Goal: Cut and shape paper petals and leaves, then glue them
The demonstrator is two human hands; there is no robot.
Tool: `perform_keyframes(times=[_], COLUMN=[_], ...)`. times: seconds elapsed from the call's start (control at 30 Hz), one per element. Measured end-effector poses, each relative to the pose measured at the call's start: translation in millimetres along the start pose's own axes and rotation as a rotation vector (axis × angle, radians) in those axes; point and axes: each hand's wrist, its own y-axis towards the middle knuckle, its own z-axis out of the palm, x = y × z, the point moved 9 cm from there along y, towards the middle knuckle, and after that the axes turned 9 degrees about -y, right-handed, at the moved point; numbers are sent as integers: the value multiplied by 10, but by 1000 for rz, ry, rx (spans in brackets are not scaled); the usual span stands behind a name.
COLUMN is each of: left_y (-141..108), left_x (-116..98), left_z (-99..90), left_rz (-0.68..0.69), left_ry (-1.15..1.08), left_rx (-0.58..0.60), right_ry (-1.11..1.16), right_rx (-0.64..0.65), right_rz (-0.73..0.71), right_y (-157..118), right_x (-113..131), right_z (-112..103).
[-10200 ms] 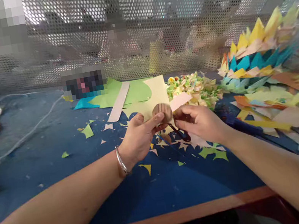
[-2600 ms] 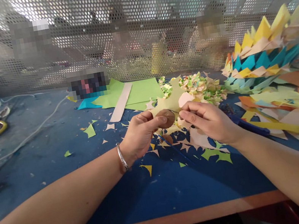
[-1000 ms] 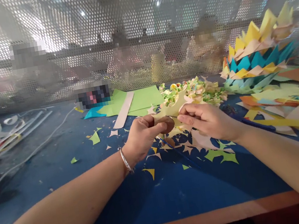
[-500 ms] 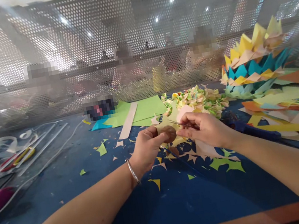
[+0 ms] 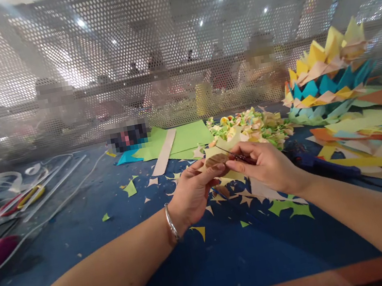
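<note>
Over the blue table (image 5: pixel 213 267), my left hand (image 5: pixel 196 186) pinches a small brown round piece (image 5: pixel 215 160) between thumb and fingers. A silver bangle (image 5: pixel 171 223) circles the left wrist. My right hand (image 5: pixel 263 164) is closed on a thin dark pointed tool (image 5: pixel 232 153), probably fine scissors or tweezers, its tip reaching above the brown piece. The fingertips of both hands nearly meet. Pale yellow paper (image 5: pixel 230 138) shows just behind them. Another brown round piece (image 5: pixel 221 192) is below the hands, among star-shaped scraps (image 5: pixel 245 200).
Green sheets (image 5: pixel 185 138) and a pale strip (image 5: pixel 165 152) lie behind. Curled paper pieces (image 5: pixel 257 124) are heaped right of them. A layered paper model (image 5: pixel 327 74), paper cuttings (image 5: pixel 371 140) and a blue-handled tool (image 5: pixel 324 164) are right. Pliers (image 5: pixel 30 197) and clear rods (image 5: pixel 51 187) lie left.
The brown piece has tilted and now looks flatter in my left hand, whose fingers have shifted. The tool in my right hand now points more steeply up to the left.
</note>
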Motion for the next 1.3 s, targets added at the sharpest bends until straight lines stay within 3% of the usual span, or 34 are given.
perform_keyframes(times=[0.13,0.47,0.63,0.83,1.07,1.3], left_y=[-15,41,38,22,-14,-23], left_x=[-125,-283,-265,-184,-115,-142], left_z=[35,-98,-96,8,106,135], left_rz=[101,249,228,168,125,130], left_ry=[57,233,189,171,219,233], left_rx=[18,-61,-56,84,157,178], right_ry=[-11,-66,-110,-121,-118,-138], right_rx=[11,21,46,48,57,61], right_rz=[7,35,64,76,50,42], right_y=[-16,-12,1,-13,-8,-11], right_x=[-23,-127,-156,-87,-11,-36], right_z=[19,-47,-25,-32,-32,-48])
